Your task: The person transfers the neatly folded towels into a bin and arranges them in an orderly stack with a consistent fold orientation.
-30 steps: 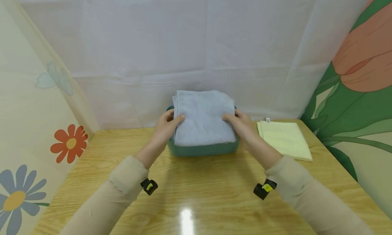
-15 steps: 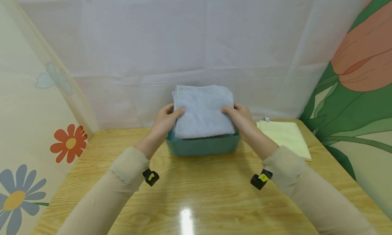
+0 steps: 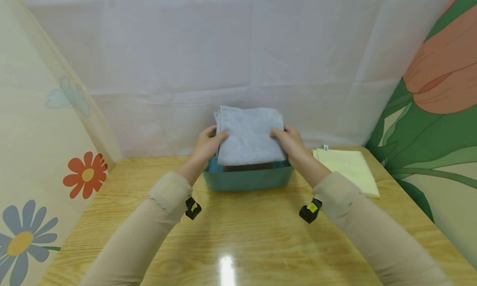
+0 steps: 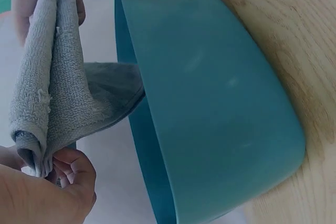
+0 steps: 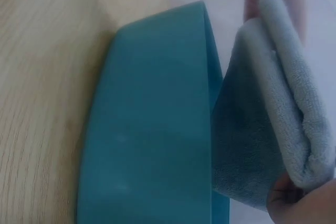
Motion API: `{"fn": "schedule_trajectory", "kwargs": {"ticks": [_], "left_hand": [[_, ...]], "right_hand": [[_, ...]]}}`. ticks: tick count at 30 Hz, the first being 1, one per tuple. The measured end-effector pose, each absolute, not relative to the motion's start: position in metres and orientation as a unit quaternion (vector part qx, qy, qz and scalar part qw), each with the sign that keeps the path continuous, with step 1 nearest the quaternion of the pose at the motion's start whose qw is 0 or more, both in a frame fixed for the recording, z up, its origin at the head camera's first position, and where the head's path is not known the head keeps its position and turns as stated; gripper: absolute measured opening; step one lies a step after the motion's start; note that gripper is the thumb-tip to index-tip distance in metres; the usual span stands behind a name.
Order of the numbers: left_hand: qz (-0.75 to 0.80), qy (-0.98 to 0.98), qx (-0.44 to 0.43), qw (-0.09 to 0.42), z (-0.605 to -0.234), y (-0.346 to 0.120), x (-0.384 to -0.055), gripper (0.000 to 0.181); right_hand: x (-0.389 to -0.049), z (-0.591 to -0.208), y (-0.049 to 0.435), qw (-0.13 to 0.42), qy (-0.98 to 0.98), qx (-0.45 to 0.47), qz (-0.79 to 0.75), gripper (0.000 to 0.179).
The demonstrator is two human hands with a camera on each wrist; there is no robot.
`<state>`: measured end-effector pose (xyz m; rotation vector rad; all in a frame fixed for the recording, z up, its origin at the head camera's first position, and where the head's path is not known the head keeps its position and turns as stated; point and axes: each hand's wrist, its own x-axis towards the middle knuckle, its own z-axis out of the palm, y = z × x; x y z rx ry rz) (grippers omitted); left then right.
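Note:
A folded light blue-grey towel (image 3: 250,135) is held by its two sides above a teal bin (image 3: 249,180). My left hand (image 3: 207,147) pinches the towel's left side, thumb on top and fingers underneath. On the opposite side my right hand (image 3: 292,147) grips it the same way. Both wrist views show the towel's thick folded edge, and a darker layer of cloth (image 4: 113,85) hanging from beneath it into the bin's opening. The bin stands on the table against the back sheet; most of its inside is hidden by the towel.
A folded pale yellow towel (image 3: 348,170) with a small white tag lies on the wooden table (image 3: 242,232), right of the bin. A white sheet (image 3: 238,50) hangs behind. Flower-patterned panels (image 3: 439,112) stand at both sides.
The towel has risen and shifted slightly away from the bin's front rim, uncovering part of the opening. Both hands have moved with it, keeping their hold. The yellow towel stays put.

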<state>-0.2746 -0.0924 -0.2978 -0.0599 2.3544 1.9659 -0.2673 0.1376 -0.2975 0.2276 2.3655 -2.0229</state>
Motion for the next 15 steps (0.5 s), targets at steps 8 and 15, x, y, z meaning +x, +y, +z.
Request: {"fn": "schedule_trajectory", "kwargs": {"ticks": [8,15], "left_hand": [[0.640,0.767,-0.035,0.026,-0.304,-0.091,-0.284,0.048],[0.632,0.775,-0.029,0.006,-0.313,-0.092,-0.291,0.049]], "right_hand": [[-0.278,-0.305,0.135,-0.007,0.779,0.059,-0.625,0.050],[-0.287,-0.312,0.133,-0.019,0.791,0.039,-0.611,0.059]]}}
